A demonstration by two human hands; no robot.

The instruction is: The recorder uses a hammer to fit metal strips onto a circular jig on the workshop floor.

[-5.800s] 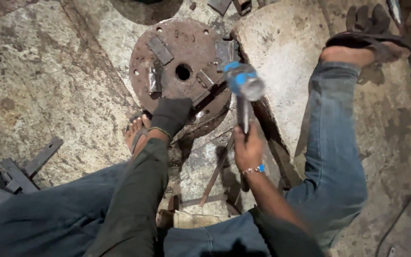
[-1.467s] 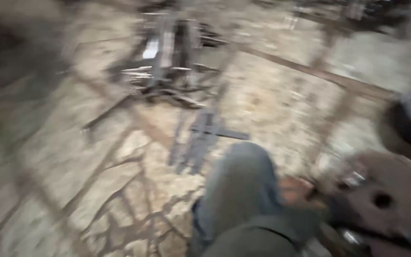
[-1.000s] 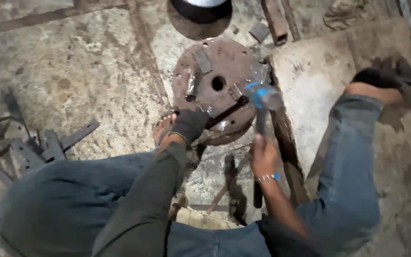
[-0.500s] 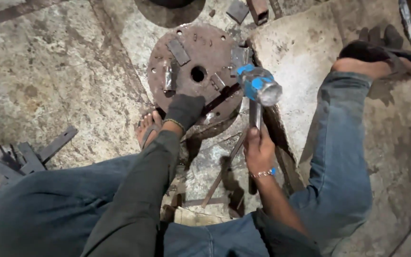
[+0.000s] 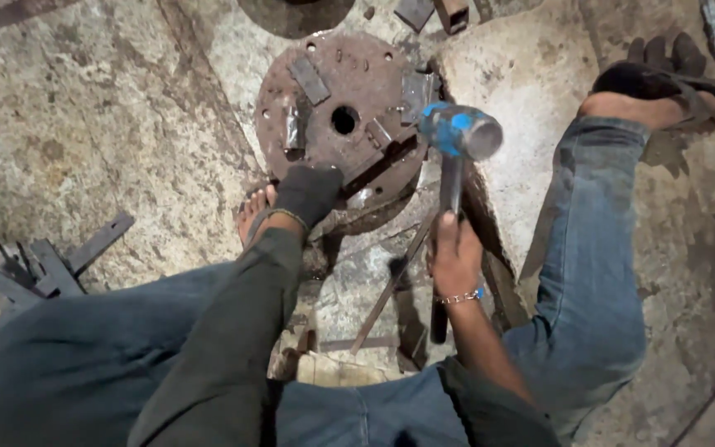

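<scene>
A rusty round steel disc (image 5: pixel 357 91) with a centre hole lies on the stone floor, small metal blocks set on its face. My left hand (image 5: pixel 308 194), in a dark glove, presses on the disc's near edge. My right hand (image 5: pixel 454 261) grips the handle of a hammer with a blue-painted steel head (image 5: pixel 461 132), raised just right of the disc. A thin flat metal strip (image 5: pixel 391 285) runs from under the disc toward me.
My bare left foot (image 5: pixel 251 213) rests beside the disc; my right foot in a dark sandal (image 5: pixel 664 95) is at the far right. Flat metal bars (image 5: pixel 51 265) lie in a pile at the left. Small metal offcuts (image 5: pixel 432 12) sit beyond the disc.
The view swung away to the left, blurred, then came back onto the disc. The hammer head stays raised beside the disc, and my gloved left hand has kept its place on the edge.
</scene>
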